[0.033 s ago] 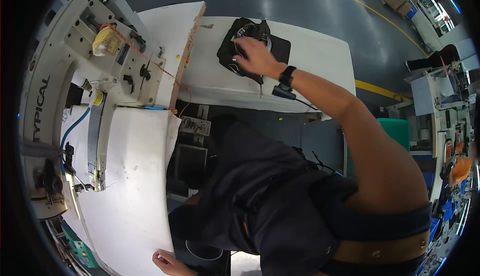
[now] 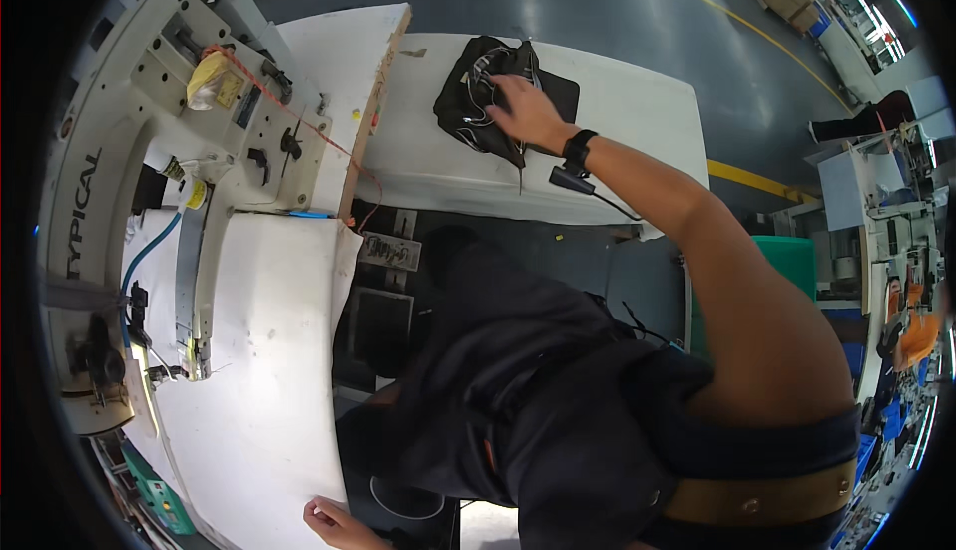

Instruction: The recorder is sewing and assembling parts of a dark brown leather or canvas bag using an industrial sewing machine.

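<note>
My right hand (image 2: 526, 112) is over a black fabric bag or bundle (image 2: 461, 100) with pale cords or trim, lying on the white far table (image 2: 635, 132). Its fingers are apart and bent, touching the bag's top; I cannot see anything held in them. My left hand (image 2: 329, 517) rests at the bottom, by the edge of the white sewing table (image 2: 264, 371), with its fingers loosely curled and nothing visible in them.
An industrial sewing machine (image 2: 95, 192) fills the left side, with a red tape hanging beside it. At right are a green bin (image 2: 782, 266), crowded benches (image 2: 896, 251) and someone's dark-clothed leg (image 2: 861, 124). A grey floor (image 2: 657, 2) with yellow lines runs behind the far table.
My right hand and forearm have shifted slightly to the right over the black bag. My left hand looks unchanged.
</note>
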Tool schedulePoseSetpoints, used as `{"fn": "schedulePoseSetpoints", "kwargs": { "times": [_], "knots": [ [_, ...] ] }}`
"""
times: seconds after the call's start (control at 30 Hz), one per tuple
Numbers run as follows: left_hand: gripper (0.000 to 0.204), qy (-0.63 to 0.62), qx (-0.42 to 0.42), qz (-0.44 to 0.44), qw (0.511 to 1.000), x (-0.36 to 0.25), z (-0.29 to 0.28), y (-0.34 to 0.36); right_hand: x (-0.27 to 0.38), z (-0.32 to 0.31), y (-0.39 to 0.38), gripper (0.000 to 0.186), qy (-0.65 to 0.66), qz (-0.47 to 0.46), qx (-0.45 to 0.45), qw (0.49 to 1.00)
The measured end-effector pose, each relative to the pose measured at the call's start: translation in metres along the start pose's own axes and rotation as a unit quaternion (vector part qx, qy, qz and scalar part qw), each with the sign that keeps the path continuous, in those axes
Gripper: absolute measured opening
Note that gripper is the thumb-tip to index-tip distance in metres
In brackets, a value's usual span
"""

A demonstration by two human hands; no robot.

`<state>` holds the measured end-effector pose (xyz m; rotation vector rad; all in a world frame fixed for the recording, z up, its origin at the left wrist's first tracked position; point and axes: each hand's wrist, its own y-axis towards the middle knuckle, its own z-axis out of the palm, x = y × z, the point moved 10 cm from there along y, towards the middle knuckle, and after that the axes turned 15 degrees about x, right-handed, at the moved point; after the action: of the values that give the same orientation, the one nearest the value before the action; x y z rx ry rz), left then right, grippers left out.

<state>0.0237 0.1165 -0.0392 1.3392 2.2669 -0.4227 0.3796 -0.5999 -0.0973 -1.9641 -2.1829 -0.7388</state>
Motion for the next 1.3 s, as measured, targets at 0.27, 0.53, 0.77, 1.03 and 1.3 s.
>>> {"fn": "schedulePoseSetpoints", "kwargs": {
  "times": [0.27, 0.53, 0.77, 1.03, 1.3],
  "knots": [
    [0.023, 0.106, -0.125, 0.036, 0.986, 0.01, 0.0, -0.006, -0.093, 0.078, -0.012, 0.059, 0.083, 0.179, 0.06, 0.979],
    [0.022, 0.134, -0.172, 0.097, 0.971, -0.011, -0.001, -0.011, -0.098, 0.15, 0.053, 0.062, 0.191, 0.352, 0.166, 0.901],
    [0.023, 0.126, -0.161, 0.032, 0.978, -0.003, 0.0, -0.011, -0.134, 0.146, 0.065, 0.033, 0.287, 0.35, 0.229, 0.862],
    [0.024, 0.118, -0.167, 0.049, 0.978, -0.003, 0.001, -0.012, -0.095, -0.041, 0.088, 0.019, 0.405, 0.259, 0.087, 0.872],
    [0.017, 0.104, -0.203, 0.04, 0.973, -0.002, 0.002, -0.014, 0.178, -0.207, 0.036, 0.019, 0.47, -0.013, 0.237, 0.85]
  ]
}}
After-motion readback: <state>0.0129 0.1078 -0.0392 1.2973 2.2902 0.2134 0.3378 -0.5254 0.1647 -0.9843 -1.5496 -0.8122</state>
